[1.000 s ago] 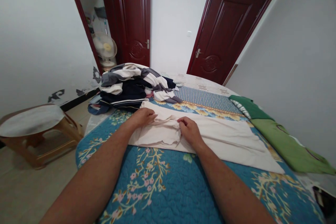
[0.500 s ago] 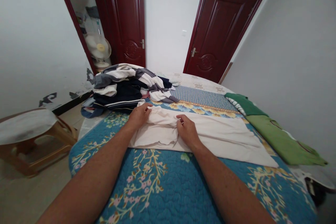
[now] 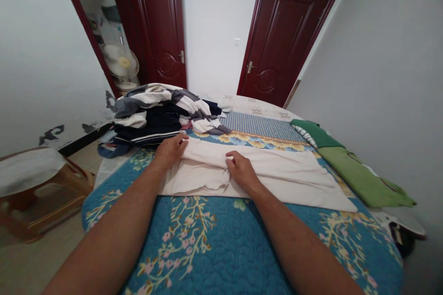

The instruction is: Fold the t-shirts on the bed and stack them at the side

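A pair of off-white trousers (image 3: 290,177), as far as its shape shows, lies lengthwise across the blue quilted cover (image 3: 235,239). Its left part is doubled over, with a loose wavy edge facing me. My left hand (image 3: 170,151) is at the far left corner, fingers closed on the cloth. Near the middle, my right hand (image 3: 242,170) pinches the upper layer with thumb and forefinger. Between the two hands the folded strip of cloth is fairly smooth, with a crease below it.
A heap of clothes (image 3: 152,120) in white, grey and navy sits at the back left. Folded green garments (image 3: 360,177) lie along the right edge. A stool (image 3: 41,184) stands at the left, and a fan (image 3: 121,62) shows in the doorway beyond.
My left hand has moved a little left along the cloth. The bunched strip between my hands has become flatter and smoother. The whole view has shifted slightly.
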A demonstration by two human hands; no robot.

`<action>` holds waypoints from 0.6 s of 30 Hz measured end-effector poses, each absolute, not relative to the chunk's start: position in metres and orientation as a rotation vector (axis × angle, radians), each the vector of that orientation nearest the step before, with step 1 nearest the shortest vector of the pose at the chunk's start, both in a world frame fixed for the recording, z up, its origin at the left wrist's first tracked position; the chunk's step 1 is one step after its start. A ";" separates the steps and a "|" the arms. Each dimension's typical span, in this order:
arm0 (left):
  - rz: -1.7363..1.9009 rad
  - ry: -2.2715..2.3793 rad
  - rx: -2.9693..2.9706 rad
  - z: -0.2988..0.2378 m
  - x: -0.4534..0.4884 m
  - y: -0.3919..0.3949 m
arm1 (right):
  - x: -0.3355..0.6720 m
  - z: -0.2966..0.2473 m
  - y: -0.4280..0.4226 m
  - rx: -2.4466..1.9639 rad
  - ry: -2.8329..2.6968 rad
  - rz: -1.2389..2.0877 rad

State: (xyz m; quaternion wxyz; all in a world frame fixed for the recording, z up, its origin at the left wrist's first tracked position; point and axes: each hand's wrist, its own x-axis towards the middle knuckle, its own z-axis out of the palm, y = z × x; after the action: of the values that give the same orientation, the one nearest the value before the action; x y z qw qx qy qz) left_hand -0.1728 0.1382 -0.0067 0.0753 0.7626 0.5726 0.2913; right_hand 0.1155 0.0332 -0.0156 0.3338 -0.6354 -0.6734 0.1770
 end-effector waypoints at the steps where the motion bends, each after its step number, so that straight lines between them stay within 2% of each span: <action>1: 0.835 1.740 2.295 -0.008 -0.175 0.140 | 0.117 -0.017 0.034 -1.637 -1.784 0.475; 4: 0.741 1.825 2.308 -0.009 -0.180 0.141 | 0.121 -0.020 0.036 -1.624 -1.846 0.501; 7: 0.817 1.858 2.367 -0.002 -0.175 0.135 | 0.120 -0.019 0.036 -1.680 -1.842 0.468; 11: 0.906 1.520 2.574 0.003 -0.157 0.121 | 0.112 -0.013 0.030 -1.858 -1.807 0.339; 14: 0.683 1.307 2.652 -0.006 -0.141 0.113 | 0.104 -0.008 0.024 -1.985 -1.880 0.226; 18: 0.422 1.270 2.691 -0.021 -0.134 0.107 | 0.103 -0.004 0.020 -2.112 -1.935 0.145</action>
State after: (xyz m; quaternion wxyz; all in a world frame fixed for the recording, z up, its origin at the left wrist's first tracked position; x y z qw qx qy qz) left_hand -0.1338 0.1072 -0.0215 0.0682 0.8932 0.4217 0.1402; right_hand 0.1032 0.0196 -0.0036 0.1365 -0.7295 -0.6683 0.0502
